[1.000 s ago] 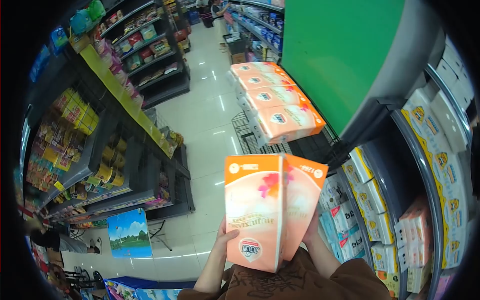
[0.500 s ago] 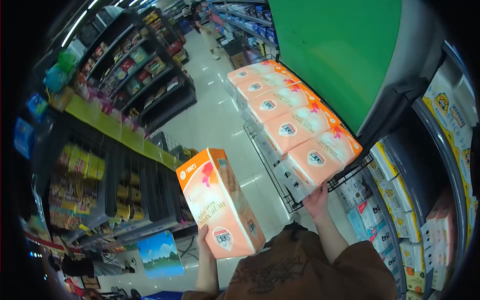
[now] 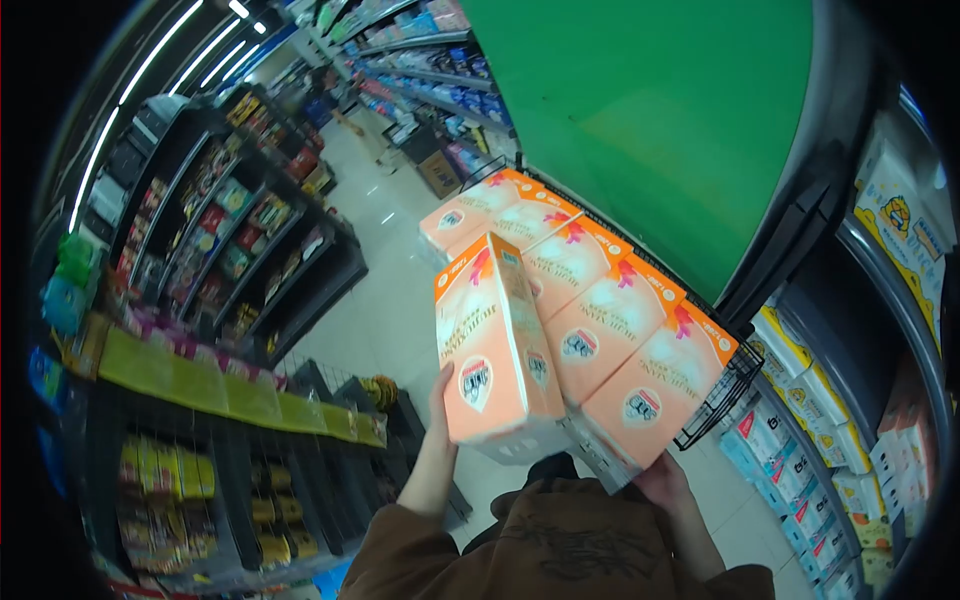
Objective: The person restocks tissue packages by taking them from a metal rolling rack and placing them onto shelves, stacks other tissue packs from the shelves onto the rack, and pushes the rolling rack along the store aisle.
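Note:
My left hand (image 3: pixel 442 408) is closed on the left side of an orange and peach tissue pack (image 3: pixel 505 370), its fingers partly hidden. That pack stands tilted over the left side of a row of matching packs and covers part of them. In the row, the nearest tissue pack (image 3: pixel 665 385) has my right hand (image 3: pixel 662 482) at its near lower edge, the fingers mostly tucked out of sight beneath it. A middle tissue pack (image 3: pixel 620 310) lies just behind it. The row sits in a black wire rack (image 3: pixel 715 405).
A green panel (image 3: pixel 640 130) rises behind the rack. Shelves with more paper packs (image 3: pixel 800 470) stand at the right. To the left are a display with a yellow-green strip (image 3: pixel 230 390) and dark shelving (image 3: pixel 315 290). Tiled aisle floor (image 3: pixel 375 240) runs between; a blurred person is far back.
The pack in my left hand has moved right, from beside the row to overlapping it. My right hand stays at the nearest pack's end. The view has turned and shifted.

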### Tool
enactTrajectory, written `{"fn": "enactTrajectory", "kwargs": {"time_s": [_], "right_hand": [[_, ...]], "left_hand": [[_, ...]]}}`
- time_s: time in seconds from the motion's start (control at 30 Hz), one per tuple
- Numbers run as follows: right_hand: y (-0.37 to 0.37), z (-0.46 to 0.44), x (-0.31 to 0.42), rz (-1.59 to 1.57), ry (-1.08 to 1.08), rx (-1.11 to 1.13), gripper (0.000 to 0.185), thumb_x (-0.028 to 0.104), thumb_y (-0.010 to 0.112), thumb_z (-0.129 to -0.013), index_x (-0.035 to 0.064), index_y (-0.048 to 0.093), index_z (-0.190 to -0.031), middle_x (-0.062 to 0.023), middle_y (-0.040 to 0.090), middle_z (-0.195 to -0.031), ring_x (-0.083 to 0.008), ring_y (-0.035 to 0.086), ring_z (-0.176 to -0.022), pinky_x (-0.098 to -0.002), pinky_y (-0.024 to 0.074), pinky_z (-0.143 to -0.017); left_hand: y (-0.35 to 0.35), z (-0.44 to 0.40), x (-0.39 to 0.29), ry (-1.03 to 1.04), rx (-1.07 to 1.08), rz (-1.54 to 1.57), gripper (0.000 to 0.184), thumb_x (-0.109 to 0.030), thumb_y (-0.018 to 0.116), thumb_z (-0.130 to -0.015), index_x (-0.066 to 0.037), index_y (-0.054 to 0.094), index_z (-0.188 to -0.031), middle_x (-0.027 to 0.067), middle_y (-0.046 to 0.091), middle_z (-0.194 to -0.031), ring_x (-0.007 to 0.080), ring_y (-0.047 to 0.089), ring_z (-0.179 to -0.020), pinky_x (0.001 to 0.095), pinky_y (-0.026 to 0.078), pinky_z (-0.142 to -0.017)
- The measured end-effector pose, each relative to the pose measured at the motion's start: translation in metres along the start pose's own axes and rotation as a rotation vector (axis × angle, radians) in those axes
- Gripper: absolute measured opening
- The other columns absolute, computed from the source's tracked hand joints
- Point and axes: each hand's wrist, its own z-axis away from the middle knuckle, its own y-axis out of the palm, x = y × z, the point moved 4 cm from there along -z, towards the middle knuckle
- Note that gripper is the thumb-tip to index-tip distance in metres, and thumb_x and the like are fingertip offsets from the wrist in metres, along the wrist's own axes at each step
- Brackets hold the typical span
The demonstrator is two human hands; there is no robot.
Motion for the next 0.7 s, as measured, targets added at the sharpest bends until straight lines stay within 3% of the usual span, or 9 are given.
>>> {"fn": "enactTrajectory", "kwargs": {"time_s": [0.1,0.17,0.23,0.33,0.43,0.53,0.57,0.7], "right_hand": [[0.02,0.003,-0.003,-0.04,-0.164,-0.12,0.049,0.035,0.04,-0.103,0.0061,0.043,-0.142,-0.0118,0.052,-0.142,-0.0287,0.048,-0.132,-0.0501,0.036,-0.111],[0.025,-0.001,-0.01,-0.06,-0.29,-0.17,0.048,0.035,0.04,-0.103,0.0055,0.043,-0.142,-0.012,0.052,-0.142,-0.0291,0.048,-0.131,-0.0494,0.0359,-0.111],[0.027,-0.006,-0.019,-0.128,-0.36,-0.231,0.048,0.035,0.04,-0.103,0.0048,0.044,-0.141,-0.0118,0.051,-0.142,-0.0299,0.049,-0.131,-0.0477,0.0364,-0.111],[0.036,-0.013,-0.028,-0.229,-0.421,-0.277,0.051,0.037,0.04,-0.103,0.005,0.044,-0.141,-0.0117,0.051,-0.142,-0.0301,0.049,-0.13,-0.0473,0.0376,-0.111],[0.052,-0.017,-0.028,-0.176,-0.522,-0.288,0.052,0.039,0.039,-0.103,0.0051,0.043,-0.142,-0.0119,0.051,-0.142,-0.0299,0.049,-0.13,-0.0467,0.039,-0.11],[0.049,-0.017,-0.033,-0.19,-0.567,-0.335,0.053,0.039,0.038,-0.103,0.0049,0.042,-0.142,-0.012,0.051,-0.142,-0.03,0.05,-0.129,-0.0466,0.0394,-0.109],[0.052,-0.017,-0.034,-0.2,-0.569,-0.346,0.052,0.039,0.039,-0.103,0.0049,0.043,-0.142,-0.0119,0.051,-0.142,-0.0299,0.05,-0.129,-0.0466,0.0394,-0.109],[0.05,-0.012,-0.037,-0.157,-0.614,-0.401,0.05,0.037,0.04,-0.102,0.0046,0.046,-0.139,-0.0114,0.055,-0.138,-0.0294,0.052,-0.127,-0.0464,0.0403,-0.108]], "left_hand": [[0.011,-0.087,-0.069,-0.064,0.135,-0.148,0.06,-0.035,0.058,-0.094,0.001,0.041,-0.14,0.0208,0.057,-0.132,0.0314,0.06,-0.116,0.0454,0.051,-0.099],[-0.009,-0.166,-0.124,-0.056,0.164,-0.266,0.067,-0.042,0.056,-0.094,0.0,0.038,-0.144,0.0187,0.056,-0.135,0.0315,0.059,-0.119,0.0466,0.047,-0.104],[-0.028,-0.221,-0.18,0.046,0.13,-0.371,0.08,-0.061,0.055,-0.088,-0.007,0.042,-0.145,0.0187,0.048,-0.143,0.0364,0.048,-0.13,0.0538,0.043,-0.104],[-0.066,-0.249,-0.23,0.25,-0.271,-0.721,0.092,-0.072,0.052,-0.084,-0.014,0.032,-0.152,0.0156,0.028,-0.157,0.0408,0.034,-0.139,0.057,0.038,-0.106],[-0.056,-0.24,-0.214,0.164,-0.285,-0.694,0.102,-0.073,0.058,-0.082,-0.02,0.013,-0.157,0.0152,0.017,-0.161,0.0424,0.022,-0.144,0.0556,0.036,-0.106],[-0.016,-0.244,-0.196,0.159,-0.272,-0.756,0.11,-0.069,0.063,-0.081,-0.02,0.001,-0.157,0.0179,0.024,-0.156,0.0406,0.032,-0.138,0.0549,0.036,-0.104],[-0.003,-0.25,-0.197,0.179,-0.222,-0.715,0.115,-0.061,0.072,-0.079,-0.016,-0.001,-0.155,0.0188,0.031,-0.149,0.0357,0.04,-0.131,0.0528,0.041,-0.097],[-0.017,-0.324,-0.209,0.302,-0.273,-0.789,0.108,-0.044,0.08,-0.079,-0.008,0.01,-0.154,0.0171,0.031,-0.151,0.0335,0.046,-0.129,0.046,0.047,-0.095]]}}
